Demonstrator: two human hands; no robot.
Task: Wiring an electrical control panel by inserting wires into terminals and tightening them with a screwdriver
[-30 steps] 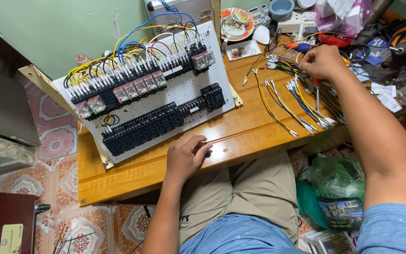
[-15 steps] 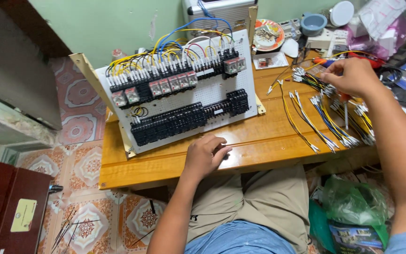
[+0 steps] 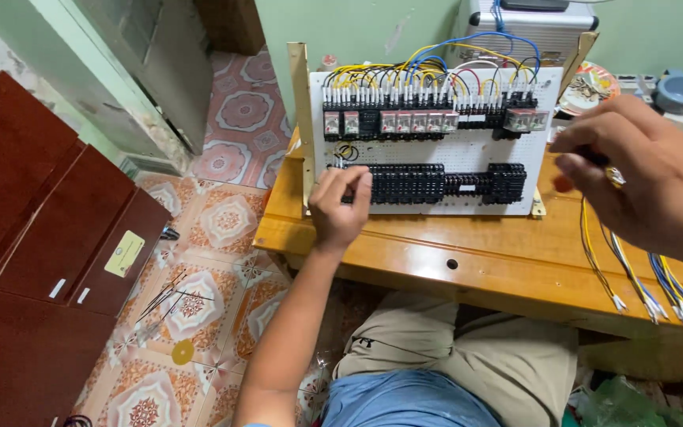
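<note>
The left hand (image 3: 340,207), fingers curled, touches the wiring board (image 3: 428,142) (propped on the table (image 3: 468,257)); the right hand (image 3: 650,178) pinches a yellow wire (image 3: 586,237).

- Patterned floor tiles (image 3: 223,221), red and cream, cover the ground left of the table.
- Dark red cabinet (image 3: 33,237) stands at far left, small labels on its fronts.
- Blue bowl (image 3: 680,91) sits at upper right.
- Patterned plate (image 3: 594,83) lies just beside it.
- Green wall (image 3: 341,32) behind.
</note>
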